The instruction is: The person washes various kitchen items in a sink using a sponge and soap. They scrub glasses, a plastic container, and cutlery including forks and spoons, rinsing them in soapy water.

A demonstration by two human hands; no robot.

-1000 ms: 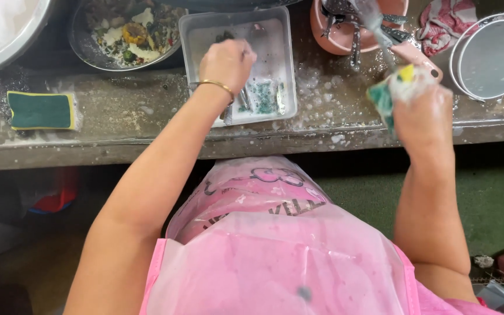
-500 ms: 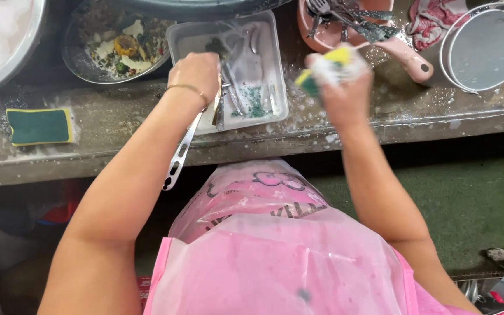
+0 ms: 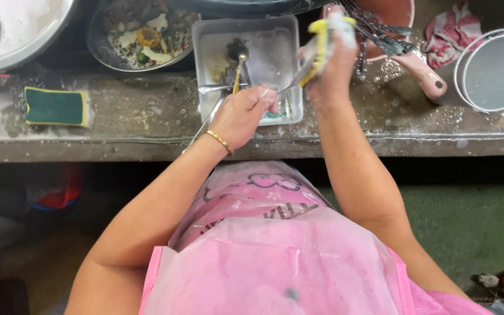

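Note:
My left hand, with a gold bangle on the wrist, grips a long metal utensil over the near end of a white rectangular tray. The utensil's handle sticks out down-left past my wrist. My right hand, covered in suds, clutches a yellow-green sponge pressed against the utensil's upper end. Inside the tray lie a spoon and other soapy cutlery. I wear a pink plastic apron.
On the wet concrete counter lies a green and yellow scouring pad. Behind it sit a bowl of food scraps and a white basin. A pink pan with cutlery, a red-white cloth and a metal pot stand at the right.
My left hand took a long metal utensil out of the tray and drew it toward me. My right hand carried the sponge leftward from the pan to the utensil.

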